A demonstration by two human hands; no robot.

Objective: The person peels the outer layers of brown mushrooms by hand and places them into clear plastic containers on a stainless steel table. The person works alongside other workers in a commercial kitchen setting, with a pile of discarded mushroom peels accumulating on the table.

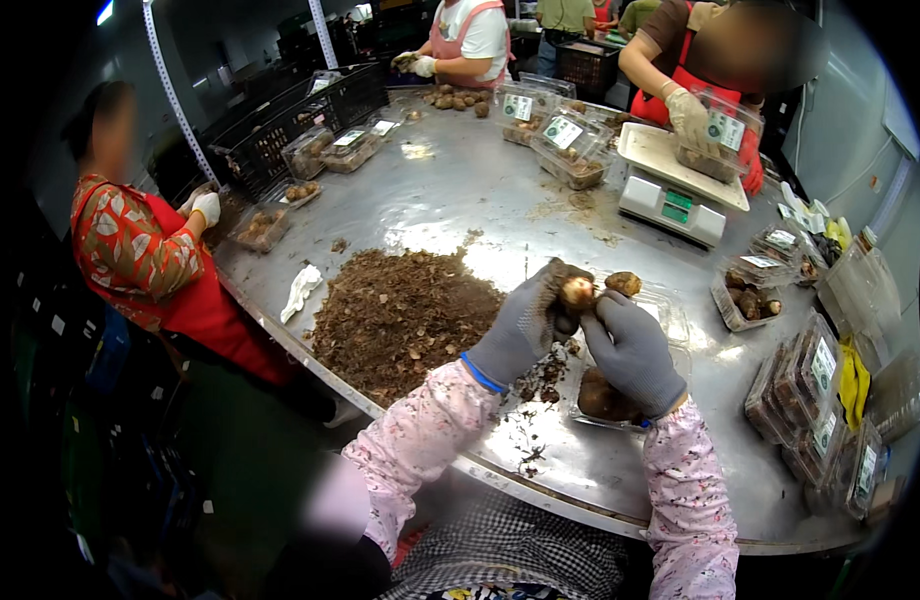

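Observation:
My left hand (518,322), in a grey knit glove, grips a small taro corm (578,292) with its pale cut end facing up. The fingers of my right hand (632,349), gloved alike, close on the corm's right side; its underside is hidden. Below my right hand stands an open clear plastic clamshell box (580,411) with brown taro in it, partly covered by the hand. Another taro corm (623,283) lies just beyond my fingers, by the box's lid. Dark peelings (531,450) are scattered on the metal table (445,199) below my hands.
A heap of brown fibrous peelings (400,322) lies left of my hands, beside a crumpled white cloth (301,292). Stacked labelled boxes (797,382) stand at right. Across the table, a co-worker's gloved hand (686,116) holds a box on a digital scale (670,206). Other people work around the table.

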